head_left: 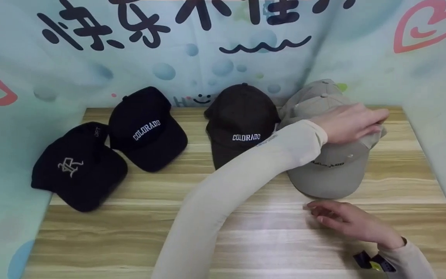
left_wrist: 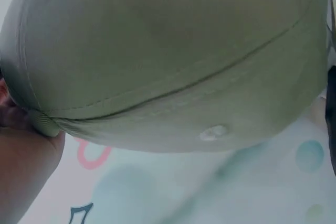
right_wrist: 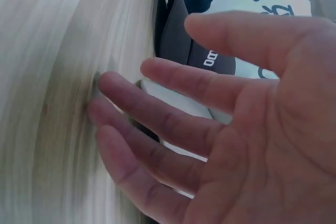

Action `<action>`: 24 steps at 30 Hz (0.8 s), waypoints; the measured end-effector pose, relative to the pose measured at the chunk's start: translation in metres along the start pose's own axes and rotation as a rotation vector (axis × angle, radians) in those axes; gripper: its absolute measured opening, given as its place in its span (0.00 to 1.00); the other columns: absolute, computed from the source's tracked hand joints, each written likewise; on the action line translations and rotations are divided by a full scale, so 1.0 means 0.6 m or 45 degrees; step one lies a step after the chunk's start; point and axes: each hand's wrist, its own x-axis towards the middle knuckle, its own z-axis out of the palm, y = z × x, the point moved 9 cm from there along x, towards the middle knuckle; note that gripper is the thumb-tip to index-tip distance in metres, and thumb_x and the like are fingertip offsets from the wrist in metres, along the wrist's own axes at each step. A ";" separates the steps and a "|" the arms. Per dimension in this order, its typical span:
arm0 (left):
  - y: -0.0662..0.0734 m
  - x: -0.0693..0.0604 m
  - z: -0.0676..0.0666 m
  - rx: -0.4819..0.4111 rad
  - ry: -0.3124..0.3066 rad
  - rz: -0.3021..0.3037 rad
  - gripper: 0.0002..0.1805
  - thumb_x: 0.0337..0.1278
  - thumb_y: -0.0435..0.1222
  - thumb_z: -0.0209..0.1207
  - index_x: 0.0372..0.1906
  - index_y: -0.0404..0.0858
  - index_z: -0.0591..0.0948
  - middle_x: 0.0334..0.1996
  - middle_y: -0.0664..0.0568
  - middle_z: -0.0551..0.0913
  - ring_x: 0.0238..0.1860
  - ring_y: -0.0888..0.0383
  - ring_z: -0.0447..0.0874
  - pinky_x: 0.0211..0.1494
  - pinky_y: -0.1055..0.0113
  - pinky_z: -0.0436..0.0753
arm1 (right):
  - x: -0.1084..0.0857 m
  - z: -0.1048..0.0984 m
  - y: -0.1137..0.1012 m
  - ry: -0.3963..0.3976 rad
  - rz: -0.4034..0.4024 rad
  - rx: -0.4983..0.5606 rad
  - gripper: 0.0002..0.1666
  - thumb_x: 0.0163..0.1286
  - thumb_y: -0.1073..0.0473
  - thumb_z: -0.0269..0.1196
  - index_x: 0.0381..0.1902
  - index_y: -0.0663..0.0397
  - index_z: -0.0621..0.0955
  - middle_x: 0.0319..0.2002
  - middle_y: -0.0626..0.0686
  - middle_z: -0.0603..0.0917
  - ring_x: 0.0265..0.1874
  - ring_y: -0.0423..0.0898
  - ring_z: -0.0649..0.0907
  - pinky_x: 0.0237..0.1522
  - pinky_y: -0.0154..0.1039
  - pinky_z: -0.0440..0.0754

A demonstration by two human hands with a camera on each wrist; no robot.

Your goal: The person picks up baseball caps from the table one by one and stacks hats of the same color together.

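My left hand (head_left: 354, 122) reaches across to the stacked grey caps at the back right and grips the side of a front grey cap (head_left: 331, 178). In the left wrist view that hand (left_wrist: 23, 156) is at the left edge, its fingertips partly hidden by the cap's cloth (left_wrist: 157, 61), which is bunched at the fingers. Below the grey brim, my right hand (head_left: 350, 221) is over the wooden table (head_left: 261, 244), holding nothing. Its fingers are spread and slightly bent in the right wrist view, palm (right_wrist: 268, 145) showing.
A dark brown COLORADO cap (head_left: 242, 112) sits left of the grey caps, partly covered by my left sleeve (head_left: 223, 193). Farther left are a black COLORADO cap (head_left: 145, 128) and another black cap (head_left: 87, 178) with a letter emblem. A printed cloth (head_left: 215, 66) hangs behind the table.
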 end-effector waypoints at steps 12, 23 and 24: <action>-0.054 -0.024 -0.012 0.193 0.087 -0.175 0.24 0.73 0.53 0.40 0.65 0.47 0.69 0.57 0.56 0.67 0.54 0.64 0.65 0.54 0.73 0.64 | 0.027 0.000 0.011 0.063 0.046 -0.027 0.15 0.73 0.67 0.54 0.56 0.62 0.77 0.51 0.55 0.82 0.52 0.46 0.79 0.54 0.29 0.71; -0.184 -0.219 -0.039 0.171 0.101 -0.350 0.22 0.72 0.49 0.47 0.60 0.40 0.74 0.61 0.46 0.67 0.63 0.52 0.62 0.63 0.56 0.64 | 0.008 -0.022 0.018 0.057 0.149 -0.047 0.18 0.74 0.63 0.55 0.59 0.59 0.76 0.55 0.54 0.80 0.54 0.47 0.77 0.52 0.39 0.76; -0.199 -0.243 -0.038 0.169 0.110 -0.363 0.21 0.72 0.48 0.48 0.58 0.39 0.75 0.60 0.45 0.67 0.63 0.50 0.62 0.62 0.54 0.64 | 0.005 -0.025 0.020 0.058 0.165 -0.036 0.18 0.74 0.63 0.55 0.60 0.59 0.76 0.55 0.54 0.80 0.55 0.47 0.77 0.51 0.39 0.76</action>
